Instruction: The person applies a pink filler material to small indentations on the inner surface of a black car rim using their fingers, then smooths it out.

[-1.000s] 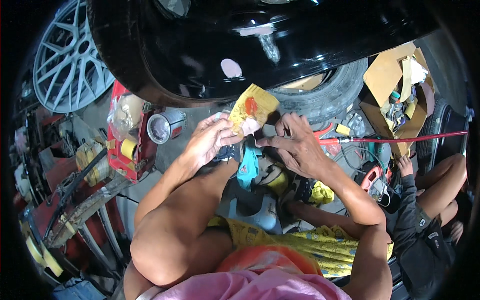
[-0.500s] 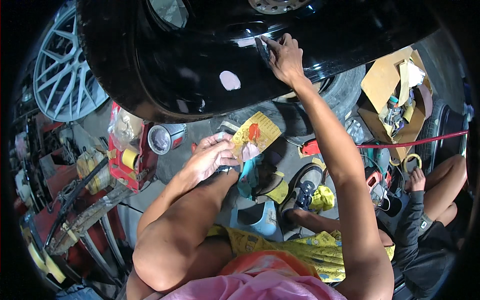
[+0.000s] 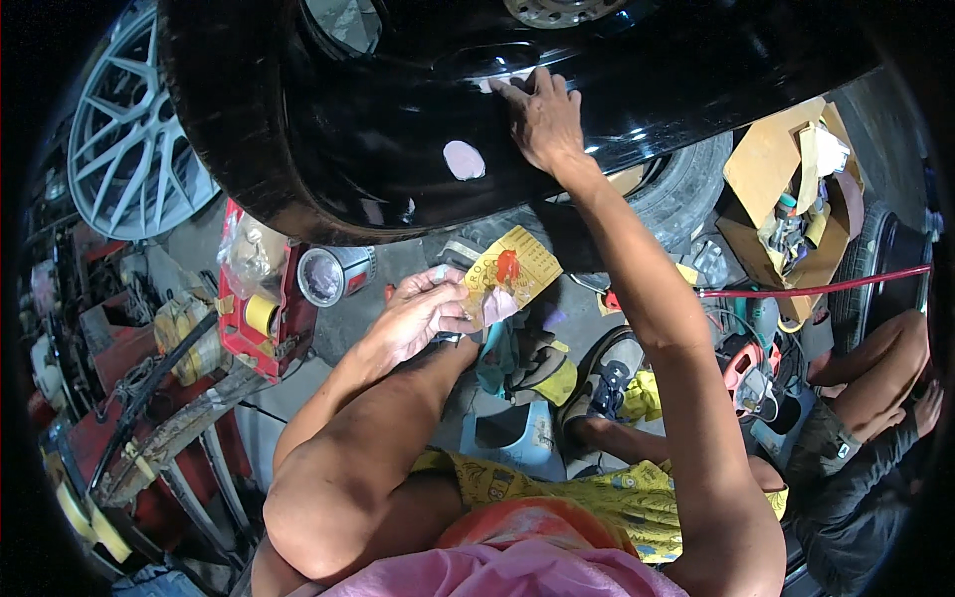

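Note:
A glossy black car body panel [image 3: 398,129] fills the top of the view, marked by an oval pale pink filler patch [image 3: 464,160] and a thinner pink smear beneath my fingers. My right hand [image 3: 548,119] reaches up to that smear, fingers bent against the panel; whatever they may hold is hidden. Lower left, my left hand [image 3: 423,313] grips a yellow printed card [image 3: 532,261] by its near edge, above my left shin. On the card lie a dab of red paste [image 3: 507,266] and a lump of pale pink filler [image 3: 498,305].
Left of my hand stands an open can [image 3: 323,277] beside a red tray [image 3: 251,328] with a tape roll. Below are a light-blue stool [image 3: 512,438] and a shoe. A wheel rim [image 3: 134,129], cardboard box [image 3: 786,199], red hose [image 3: 816,290] and another person's legs [image 3: 875,363] surround me.
My right hand has shifted left along the panel, its fingers now over the pink smear. The left hand holds the card almost unmoved. The other person's hand has moved away from a yellow curved thing.

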A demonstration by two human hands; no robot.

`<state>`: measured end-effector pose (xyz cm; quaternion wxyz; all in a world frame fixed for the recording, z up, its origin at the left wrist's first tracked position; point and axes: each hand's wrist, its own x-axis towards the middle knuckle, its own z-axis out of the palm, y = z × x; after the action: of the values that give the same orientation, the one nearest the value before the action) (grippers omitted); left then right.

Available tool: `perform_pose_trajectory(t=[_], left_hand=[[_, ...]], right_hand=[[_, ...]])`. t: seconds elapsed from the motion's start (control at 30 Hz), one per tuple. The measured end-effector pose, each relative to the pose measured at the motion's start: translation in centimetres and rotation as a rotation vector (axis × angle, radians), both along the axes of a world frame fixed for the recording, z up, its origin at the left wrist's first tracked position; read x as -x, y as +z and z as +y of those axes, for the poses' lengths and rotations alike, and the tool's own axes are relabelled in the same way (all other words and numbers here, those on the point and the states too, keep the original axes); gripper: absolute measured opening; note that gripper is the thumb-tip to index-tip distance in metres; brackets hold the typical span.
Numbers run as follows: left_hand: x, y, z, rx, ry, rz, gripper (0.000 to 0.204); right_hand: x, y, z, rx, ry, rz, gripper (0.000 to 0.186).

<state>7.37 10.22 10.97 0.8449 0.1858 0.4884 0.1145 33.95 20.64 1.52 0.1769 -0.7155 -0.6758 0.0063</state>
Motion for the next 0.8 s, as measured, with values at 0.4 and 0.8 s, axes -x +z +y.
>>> perform_pose_trajectory(t=[0.4,0.8], left_hand=[[0.7,-0.8,-0.2,-0.014,-0.011,-0.003,0.007],[0.5,-0.5,-0.2,-0.012,-0.013,0.006,0.008]], right_hand=[[-2.0,0.0,0.0,0.107,-0.04,-0.127,0.06],[-2.5,-0.5,-1.0,0.056,-0.152,-0.096,0.055]])
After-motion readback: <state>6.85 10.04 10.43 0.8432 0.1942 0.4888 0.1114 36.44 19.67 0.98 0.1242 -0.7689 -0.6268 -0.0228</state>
